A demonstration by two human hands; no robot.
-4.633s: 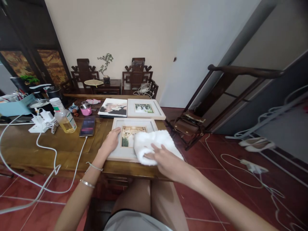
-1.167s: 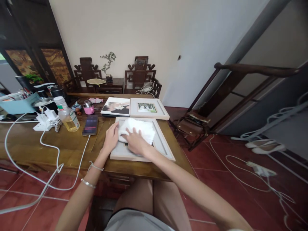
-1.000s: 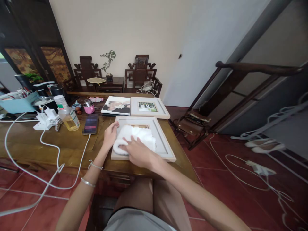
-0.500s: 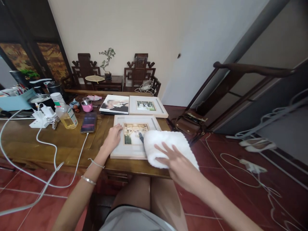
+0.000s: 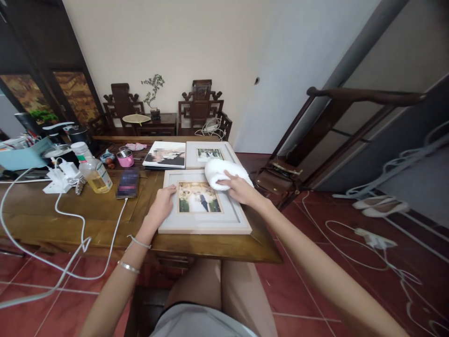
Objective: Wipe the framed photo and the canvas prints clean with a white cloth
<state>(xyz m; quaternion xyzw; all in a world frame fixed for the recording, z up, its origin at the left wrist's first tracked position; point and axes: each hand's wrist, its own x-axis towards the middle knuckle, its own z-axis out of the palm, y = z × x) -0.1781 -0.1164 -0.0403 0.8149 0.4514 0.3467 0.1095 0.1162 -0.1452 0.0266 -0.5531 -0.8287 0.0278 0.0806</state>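
A white picture frame (image 5: pixel 206 229) with a small photo in its middle lies flat at the table's near edge. My left hand (image 5: pixel 163 206) grips its left side, thumb and fingers over the rim. In my right hand (image 5: pixel 240 187) is a fluffy white cloth (image 5: pixel 224 172), bunched over the frame's far right corner and covering it. Just behind lies a second picture frame (image 5: pixel 191 149), its front right partly hidden by the cloth. Left of that one rests a photo book (image 5: pixel 167 152) or panel with a dark-and-white picture.
On the wooden table (image 5: pixel 147 220) stand a pink cup (image 5: pixel 125 158), a phone (image 5: pixel 127 183) on a white cable, a bottle of yellow liquid (image 5: pixel 94 173) and a power strip (image 5: pixel 58 181). A dark wooden chair (image 5: pixel 326 121) with a brown bag (image 5: pixel 275 180) is at right.
My right hand has moved the cloth away from me, from the frame's near right part to its far right corner. The near right corner now shows. My left hand stays on the frame.
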